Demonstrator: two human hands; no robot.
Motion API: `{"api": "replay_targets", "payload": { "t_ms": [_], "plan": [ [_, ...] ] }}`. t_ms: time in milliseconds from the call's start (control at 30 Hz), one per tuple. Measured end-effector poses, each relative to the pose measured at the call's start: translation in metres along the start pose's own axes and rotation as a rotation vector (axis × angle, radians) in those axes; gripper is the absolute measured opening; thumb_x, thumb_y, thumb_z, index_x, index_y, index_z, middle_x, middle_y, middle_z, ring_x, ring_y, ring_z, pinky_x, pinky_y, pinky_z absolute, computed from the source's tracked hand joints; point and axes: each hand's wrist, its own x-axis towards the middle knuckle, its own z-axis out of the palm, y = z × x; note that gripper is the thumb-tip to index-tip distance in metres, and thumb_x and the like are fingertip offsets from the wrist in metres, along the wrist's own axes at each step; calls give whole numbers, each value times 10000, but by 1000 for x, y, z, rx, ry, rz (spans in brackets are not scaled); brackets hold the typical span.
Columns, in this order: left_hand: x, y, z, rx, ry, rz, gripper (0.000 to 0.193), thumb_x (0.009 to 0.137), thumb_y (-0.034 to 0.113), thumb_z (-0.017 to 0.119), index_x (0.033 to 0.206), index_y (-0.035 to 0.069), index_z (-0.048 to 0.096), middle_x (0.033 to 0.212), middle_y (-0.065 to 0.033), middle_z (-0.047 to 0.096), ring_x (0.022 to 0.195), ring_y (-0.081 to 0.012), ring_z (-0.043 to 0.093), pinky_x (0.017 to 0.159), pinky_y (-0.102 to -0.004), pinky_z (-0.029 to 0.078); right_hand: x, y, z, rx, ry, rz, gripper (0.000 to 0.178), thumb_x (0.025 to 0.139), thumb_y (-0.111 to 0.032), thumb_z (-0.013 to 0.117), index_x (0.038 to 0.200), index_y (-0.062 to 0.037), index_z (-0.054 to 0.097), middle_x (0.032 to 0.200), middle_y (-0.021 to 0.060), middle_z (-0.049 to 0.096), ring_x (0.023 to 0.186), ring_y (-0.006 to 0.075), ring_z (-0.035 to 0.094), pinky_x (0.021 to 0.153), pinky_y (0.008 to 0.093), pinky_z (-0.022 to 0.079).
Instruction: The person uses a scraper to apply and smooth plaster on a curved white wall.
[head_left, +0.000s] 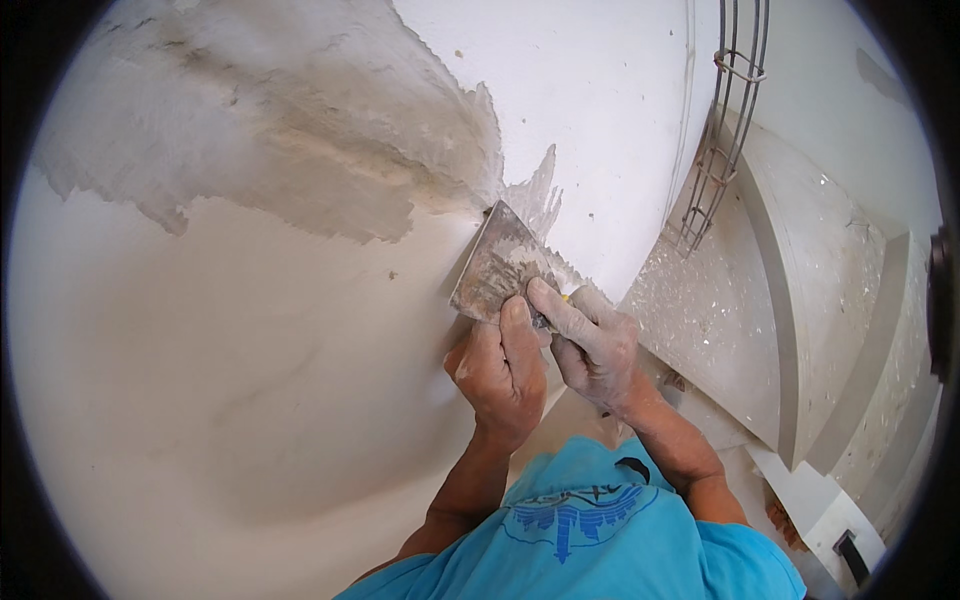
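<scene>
A wide putty knife with a smeared metal blade is against the pale wall, its far corner at the edge of a rough grey plaster patch. My right hand, coated in white dust, is closed round its handle, with a finger pressed onto the blade. Most of the handle is hidden in that hand. At the blade's near edge my left hand is closed too, its fingers pinching the metal. A thin plaster smear runs out just beyond the blade.
Curved steps spotted with white flecks lie to the right. Above them stands a cage of thin steel bars tied with rings. A white block-like piece sits at the lower right.
</scene>
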Motion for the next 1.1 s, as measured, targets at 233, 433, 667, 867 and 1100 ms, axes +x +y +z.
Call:
{"api": "replay_targets", "payload": {
  "t_ms": [233, 433, 667, 867, 1100],
  "plan": [
    [10, 4, 3, -38, 3, -29, 349, 1078, 107, 510, 765, -27, 588, 595, -89, 638, 427, -98, 534, 405, -263, 408, 7, -5, -1, -26, 6, 40, 661, 797, 94, 657, 1416, -138, 645, 1010, 133, 684, 640, 210, 655, 566, 354, 558],
    [5, -8, 0, 30, -16, 51, 357, 1077, 116, 516, 757, -24, 591, 581, -84, 628, 420, -94, 530, 390, -268, 396, 0, -3, 0, 18, 0, 54, 665, 801, 99, 646, 1426, -129, 636, 989, 136, 671, 632, 201, 641, 563, 349, 551],
    [9, 5, 8, 25, 39, -60, 378, 1084, 160, 506, 775, -30, 612, 573, -62, 607, 417, -85, 495, 387, -277, 391, 5, 1, 2, 29, 0, 38, 661, 813, 103, 637, 1429, -136, 633, 1042, 156, 681, 659, 214, 669, 561, 348, 555],
    [12, 16, 8, 95, 17, -159, 298, 1047, 104, 574, 796, -53, 603, 597, -116, 635, 516, -239, 646, 495, -370, 483, 7, 4, 8, -4, 40, 16, 640, 822, 70, 670, 1422, -150, 640, 1026, 158, 676, 648, 233, 656, 560, 360, 542],
    [49, 34, 14, 95, 127, -26, 279, 1045, 109, 580, 820, -54, 607, 611, -131, 610, 530, -238, 601, 515, -387, 456, 71, -21, -9, -43, 109, -44, 596, 851, 33, 656, 1415, -163, 650, 842, 72, 612, 593, 221, 602, 555, 374, 509]
  ]
}}
